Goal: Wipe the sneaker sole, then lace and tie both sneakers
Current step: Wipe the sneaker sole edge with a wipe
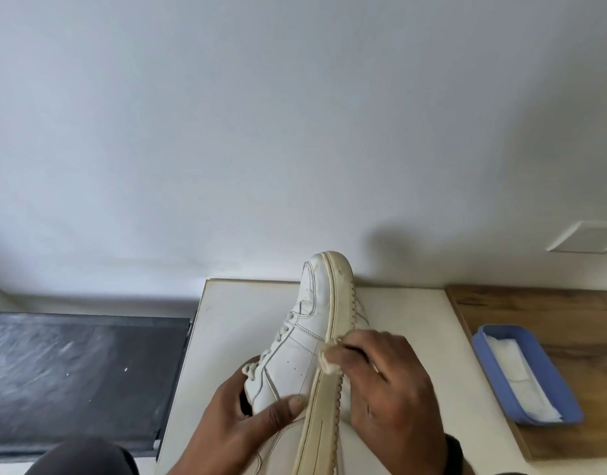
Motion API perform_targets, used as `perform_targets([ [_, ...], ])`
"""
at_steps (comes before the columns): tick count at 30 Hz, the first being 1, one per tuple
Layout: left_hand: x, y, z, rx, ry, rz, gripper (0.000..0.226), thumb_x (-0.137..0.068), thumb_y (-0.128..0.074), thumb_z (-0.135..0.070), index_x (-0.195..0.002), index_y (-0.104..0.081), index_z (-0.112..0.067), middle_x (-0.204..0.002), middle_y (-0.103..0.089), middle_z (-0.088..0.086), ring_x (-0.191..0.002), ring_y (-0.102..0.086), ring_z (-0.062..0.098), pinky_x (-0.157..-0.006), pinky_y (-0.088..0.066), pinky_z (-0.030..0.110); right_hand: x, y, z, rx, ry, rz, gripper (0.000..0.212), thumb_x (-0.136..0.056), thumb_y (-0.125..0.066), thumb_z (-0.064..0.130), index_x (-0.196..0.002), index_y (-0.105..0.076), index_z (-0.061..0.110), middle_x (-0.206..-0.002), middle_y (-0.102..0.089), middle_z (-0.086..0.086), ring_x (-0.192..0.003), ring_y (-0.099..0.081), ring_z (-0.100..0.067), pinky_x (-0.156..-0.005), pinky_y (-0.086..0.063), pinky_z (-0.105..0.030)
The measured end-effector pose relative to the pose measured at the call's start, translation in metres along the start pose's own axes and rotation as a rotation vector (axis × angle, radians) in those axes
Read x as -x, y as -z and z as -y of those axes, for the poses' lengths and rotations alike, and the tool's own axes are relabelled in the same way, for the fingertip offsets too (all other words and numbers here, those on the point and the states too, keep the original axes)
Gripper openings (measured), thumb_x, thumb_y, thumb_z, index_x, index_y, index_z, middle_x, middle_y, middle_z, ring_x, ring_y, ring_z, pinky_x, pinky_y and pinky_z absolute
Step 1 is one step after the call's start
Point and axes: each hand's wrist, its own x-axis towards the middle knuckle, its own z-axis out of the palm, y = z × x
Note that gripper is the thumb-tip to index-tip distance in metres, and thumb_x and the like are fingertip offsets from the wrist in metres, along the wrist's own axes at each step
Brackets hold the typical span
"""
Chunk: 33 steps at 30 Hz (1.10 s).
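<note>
Over the white counter (pixel 398 323), the left hand (pixel 247 419) grips the white leather sneaker (pixel 295 347) on its side, thumb pressed to the upper. The right hand (pixel 384 382) pinches a small cream cloth (pixel 329 358) against the yellowed sole edge.

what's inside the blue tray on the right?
The blue tray on the wooden board holds white folded wipes, filling most of its length. How many are stacked, and the tray floor beneath them, is covered.

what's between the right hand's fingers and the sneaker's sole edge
A small wadded wipe, pinched by the right hand against the sneaker, per the head view.
</note>
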Motion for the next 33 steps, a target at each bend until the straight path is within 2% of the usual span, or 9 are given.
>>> perform_targets([
  [3,0.000,-0.001,-0.001,-0.011,-0.036,0.002,0.050,-0.072,-0.087,-0.038,-0.119,-0.070,-0.040,-0.108,-0.079,0.001,-0.101,-0.074,0.014,-0.083,-0.053,0.016,-0.011,0.005,-0.003,-0.021,-0.026,-0.019,0.023,-0.086,-0.058,0.000,-0.087,-0.075,0.016,-0.090,-0.065,0.001,-0.081,-0.056,-0.017,-0.069,-0.052,-0.034],
  [7,0.002,-0.003,-0.002,-0.018,-0.075,0.014,0.050,-0.073,-0.087,-0.034,-0.119,-0.070,-0.044,-0.110,-0.079,0.000,-0.101,-0.074,0.011,-0.083,-0.053,0.015,-0.049,0.017,-0.011,-0.069,-0.079,-0.031,0.021,-0.087,-0.057,0.002,-0.086,-0.073,0.015,-0.090,-0.064,0.001,-0.078,-0.059,-0.018,-0.066,-0.054,-0.037],
  [12,0.004,-0.001,-0.001,-0.037,-0.109,-0.015,0.050,-0.075,-0.087,-0.032,-0.122,-0.071,-0.032,-0.113,-0.078,-0.003,-0.104,-0.074,0.011,-0.084,-0.054,0.016,-0.078,0.028,-0.024,-0.120,-0.103,0.019,0.020,-0.083,-0.069,-0.005,-0.089,-0.076,0.013,-0.091,-0.065,0.002,-0.077,-0.065,-0.017,-0.066,-0.057,-0.035],
  [16,0.003,0.002,0.001,-0.049,-0.118,-0.038,0.049,-0.080,-0.088,-0.020,-0.125,-0.069,-0.025,-0.115,-0.078,-0.004,-0.107,-0.074,0.011,-0.087,-0.054,0.017,-0.070,0.028,-0.010,-0.067,-0.039,0.065,0.026,-0.081,-0.071,-0.010,-0.089,-0.075,0.015,-0.090,-0.064,0.003,-0.076,-0.062,-0.019,-0.066,-0.054,-0.035],
  [19,0.001,0.006,0.004,-0.065,-0.123,-0.057,0.047,-0.081,-0.087,-0.021,-0.125,-0.069,-0.026,-0.115,-0.078,-0.003,-0.107,-0.074,0.013,-0.088,-0.055,0.019,-0.054,0.027,-0.001,-0.045,0.033,0.108,0.027,-0.080,-0.067,-0.011,-0.090,-0.075,0.014,-0.090,-0.064,0.001,-0.081,-0.061,-0.018,-0.070,-0.055,-0.035],
  [21,0.001,0.007,0.005,-0.087,-0.136,-0.068,0.052,-0.080,-0.087,-0.025,-0.128,-0.067,-0.029,-0.118,-0.077,-0.009,-0.110,-0.072,0.009,-0.092,-0.055,0.022,-0.050,0.028,0.002,-0.020,0.051,0.116,0.028,-0.078,-0.066,-0.010,-0.090,-0.075,0.014,-0.091,-0.064,0.001,-0.082,-0.061,-0.019,-0.071,-0.055,-0.035],
  [24,0.002,0.007,0.004,-0.116,-0.160,-0.076,0.061,-0.079,-0.089,-0.030,-0.134,-0.062,-0.035,-0.124,-0.074,-0.017,-0.116,-0.069,0.003,-0.099,-0.054,0.026,-0.059,0.034,0.001,-0.011,0.034,0.080,0.023,-0.085,-0.059,-0.002,-0.088,-0.075,0.015,-0.090,-0.065,0.003,-0.078,-0.060,-0.017,-0.069,-0.054,-0.031],
  [27,0.004,0.005,0.006,-0.147,-0.199,-0.089,0.066,-0.077,-0.091,-0.031,-0.135,-0.061,-0.039,-0.123,-0.074,-0.021,-0.117,-0.068,0.001,-0.103,-0.052,0.028,-0.080,0.042,-0.003,-0.045,-0.037,0.040,0.023,-0.084,-0.066,-0.007,-0.086,-0.075,0.014,-0.090,-0.064,0.004,-0.078,-0.063,-0.015,-0.068,-0.055,-0.030],
  [33,0.009,-0.002,0.005,-0.251,-0.318,-0.150,0.081,-0.067,-0.094,-0.042,-0.127,-0.049,-0.072,-0.108,-0.075,-0.031,-0.106,-0.069,-0.011,-0.088,-0.051,0.008,-0.118,0.061,-0.016,-0.097,-0.100,0.000,0.025,-0.078,-0.072,-0.012,-0.084,-0.076,0.012,-0.087,-0.068,0.008,-0.078,-0.065,-0.004,-0.071,-0.054,-0.023],
])
